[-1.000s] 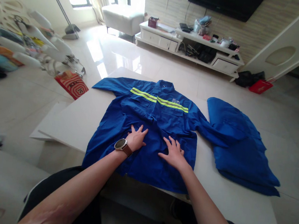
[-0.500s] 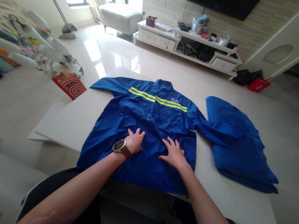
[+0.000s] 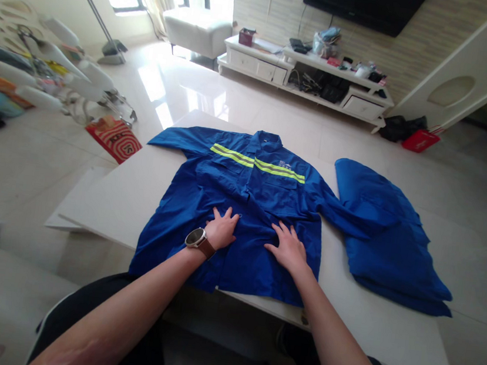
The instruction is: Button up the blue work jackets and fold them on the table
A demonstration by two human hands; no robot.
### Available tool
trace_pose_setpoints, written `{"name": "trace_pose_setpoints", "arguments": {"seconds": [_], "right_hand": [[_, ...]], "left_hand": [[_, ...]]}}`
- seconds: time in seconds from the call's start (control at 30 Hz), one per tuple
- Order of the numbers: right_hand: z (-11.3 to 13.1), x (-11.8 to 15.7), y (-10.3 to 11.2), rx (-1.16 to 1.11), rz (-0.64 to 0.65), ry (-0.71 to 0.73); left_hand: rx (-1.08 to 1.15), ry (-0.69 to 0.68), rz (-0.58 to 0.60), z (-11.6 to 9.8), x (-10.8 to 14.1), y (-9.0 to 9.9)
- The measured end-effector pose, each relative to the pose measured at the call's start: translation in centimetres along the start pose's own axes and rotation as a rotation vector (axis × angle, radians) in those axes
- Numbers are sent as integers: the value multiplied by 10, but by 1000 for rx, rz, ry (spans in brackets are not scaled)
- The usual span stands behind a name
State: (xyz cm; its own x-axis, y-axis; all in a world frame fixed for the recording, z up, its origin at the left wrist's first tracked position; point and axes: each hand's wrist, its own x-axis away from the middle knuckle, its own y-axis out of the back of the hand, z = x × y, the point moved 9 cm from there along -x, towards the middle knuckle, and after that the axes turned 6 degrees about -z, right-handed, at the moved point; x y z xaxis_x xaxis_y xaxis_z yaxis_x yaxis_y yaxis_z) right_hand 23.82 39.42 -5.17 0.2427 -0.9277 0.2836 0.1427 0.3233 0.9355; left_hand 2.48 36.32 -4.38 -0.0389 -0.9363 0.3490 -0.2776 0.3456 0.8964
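A blue work jacket (image 3: 267,203) with a yellow-and-grey reflective stripe lies front up on the white table (image 3: 112,202), its collar pointing away from me. My left hand (image 3: 221,229), below a wristwatch (image 3: 196,237), rests on the jacket's lower front with fingers spread. On the other side of the front opening, my right hand (image 3: 289,246) presses flat with its fingers apart. Neither hand grasps the cloth. One sleeve stretches out to the left; the other reaches right, onto a folded pile of blue clothing (image 3: 395,248).
A red-patterned paper bag (image 3: 113,140) hangs by the table's left edge, near a white rack (image 3: 61,74). Across the room are a white TV cabinet (image 3: 258,66), an upholstered bench (image 3: 198,29) and a red bag (image 3: 420,139).
The jacket's lower hem has shifted away from me, baring the table's near edge. Both hands have moved slightly to the right, still spread on the cloth.
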Motion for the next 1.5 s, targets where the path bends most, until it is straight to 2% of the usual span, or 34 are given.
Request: {"name": "trace_pose_setpoints", "arguments": {"seconds": [0.17, 0.33, 0.47, 0.63, 0.73, 0.83, 0.9, 0.97, 1.07, 1.2, 1.3, 1.4, 1.5], "right_hand": [[4, 2, 6, 14, -30, -4], [5, 5, 9, 41, -177, -17], [-2, 1, -10, 46, -255, 20], [-11, -10, -30, 181, -341, -1], [-6, -17, -27, 227, -369, -65], [15, -25, -11, 292, -434, -68], [34, -36, -8, 318, -404, -3], [46, -51, -15, 308, -283, 38], [50, -76, -21, 281, -154, 20], [46, -111, -5, 254, -121, -20], [52, -124, 15, 247, -105, -56], [78, -104, 30, 259, -207, 35], [103, -41, 14, 200, -267, 223]], "left_hand": [[10, 28, 32, -4, 11, 5], [19, -23, 64, -4, 25, 3], [44, -43, 82, 1, 33, 5], [83, -44, 81, 8, 39, 19], [112, -64, 70, 8, 44, 27], [155, -91, 43, 7, 49, 35], [178, -104, 25, 8, 52, 40], [193, -99, 14, 9, 53, 43], [202, -77, 13, 11, 55, 47], [215, -100, 11, 9, 55, 46], [215, -120, -16, 11, 53, 44], [193, -137, -45, 14, 50, 39], [145, -143, -55, 16, 49, 32]]}}
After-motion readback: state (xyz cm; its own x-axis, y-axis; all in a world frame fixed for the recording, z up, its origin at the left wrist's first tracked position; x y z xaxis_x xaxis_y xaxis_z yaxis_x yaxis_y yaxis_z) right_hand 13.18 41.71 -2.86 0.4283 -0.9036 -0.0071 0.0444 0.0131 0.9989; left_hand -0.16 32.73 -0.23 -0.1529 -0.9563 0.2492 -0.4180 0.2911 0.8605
